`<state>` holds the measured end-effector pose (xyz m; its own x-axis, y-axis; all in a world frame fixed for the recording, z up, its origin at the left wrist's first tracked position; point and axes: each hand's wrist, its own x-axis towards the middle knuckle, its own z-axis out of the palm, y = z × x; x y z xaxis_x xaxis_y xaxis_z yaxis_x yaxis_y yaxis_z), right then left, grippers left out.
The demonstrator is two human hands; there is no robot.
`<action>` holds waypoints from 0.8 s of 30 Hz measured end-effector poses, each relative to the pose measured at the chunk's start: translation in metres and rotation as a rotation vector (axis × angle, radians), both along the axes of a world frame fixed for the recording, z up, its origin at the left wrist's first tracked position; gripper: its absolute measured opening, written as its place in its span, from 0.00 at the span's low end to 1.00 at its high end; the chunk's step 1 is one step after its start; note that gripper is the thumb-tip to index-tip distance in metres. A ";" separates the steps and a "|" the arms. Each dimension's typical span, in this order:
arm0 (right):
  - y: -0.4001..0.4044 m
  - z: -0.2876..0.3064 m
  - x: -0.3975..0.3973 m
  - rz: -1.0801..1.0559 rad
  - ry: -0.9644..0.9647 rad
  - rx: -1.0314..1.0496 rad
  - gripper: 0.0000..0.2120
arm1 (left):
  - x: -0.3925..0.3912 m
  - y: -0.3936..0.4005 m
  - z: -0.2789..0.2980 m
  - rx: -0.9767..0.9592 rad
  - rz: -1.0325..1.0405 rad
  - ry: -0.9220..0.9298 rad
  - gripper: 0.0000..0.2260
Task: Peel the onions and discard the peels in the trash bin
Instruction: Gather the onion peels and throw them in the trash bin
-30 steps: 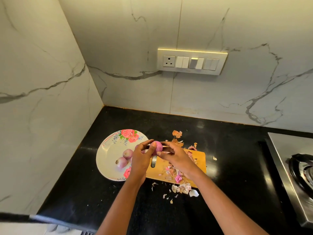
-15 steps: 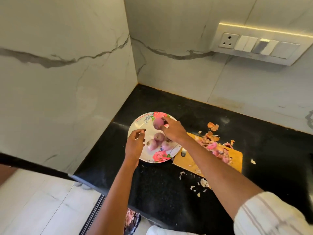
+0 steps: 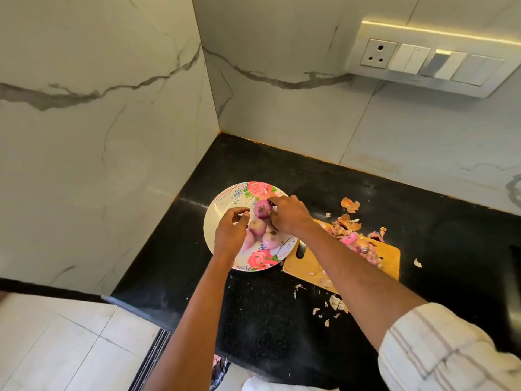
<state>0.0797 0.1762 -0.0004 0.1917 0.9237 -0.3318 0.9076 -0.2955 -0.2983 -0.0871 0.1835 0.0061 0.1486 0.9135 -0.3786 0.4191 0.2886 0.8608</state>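
A floral white plate (image 3: 215,224) sits on the black counter near the corner. On it a purple peeled onion (image 3: 261,209) stands between the fingertips and thumb of my right hand (image 3: 287,214), which curl round its right side. Two paler peeled onions (image 3: 257,227) (image 3: 270,240) lie just below it, and a third is partly hidden under my left hand (image 3: 229,231). That hand hovers over the plate with loosely curled fingers and holds nothing. Onion peels (image 3: 348,221) lie heaped on the wooden cutting board (image 3: 390,256).
Loose peel scraps (image 3: 335,303) are scattered on the counter (image 3: 253,311) in front of the board and behind it. Marble walls meet in a corner behind the plate, with a switch panel (image 3: 423,63) at the right. Below the counter edge something dark with pink bits (image 3: 218,368) shows.
My right hand carried the peeled onion from over the cutting board to the plate and lowered it among the others. The left hand let go and followed. The view swung left.
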 end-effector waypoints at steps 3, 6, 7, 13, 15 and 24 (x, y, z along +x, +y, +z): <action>-0.004 -0.001 0.005 -0.024 0.024 0.003 0.25 | 0.006 0.002 -0.001 0.012 -0.031 0.030 0.07; -0.010 -0.003 0.004 -0.044 0.076 0.028 0.25 | 0.007 0.000 -0.004 0.016 -0.042 0.039 0.06; -0.012 -0.004 0.002 -0.044 0.083 0.034 0.25 | 0.006 -0.001 -0.006 0.014 -0.041 0.040 0.06; -0.010 0.003 0.006 -0.015 0.046 0.106 0.26 | 0.013 0.000 -0.003 0.011 -0.019 0.009 0.09; -0.004 0.007 0.006 0.012 0.032 0.119 0.26 | 0.011 0.002 -0.002 0.011 -0.004 0.000 0.09; 0.021 0.004 -0.004 -0.056 0.186 0.088 0.20 | -0.007 0.003 -0.003 -0.016 0.074 -0.037 0.07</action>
<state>0.0760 0.1973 0.0033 0.1864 0.9404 -0.2844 0.8177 -0.3090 -0.4858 -0.0944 0.1868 0.0033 0.0947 0.9166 -0.3885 0.3644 0.3312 0.8703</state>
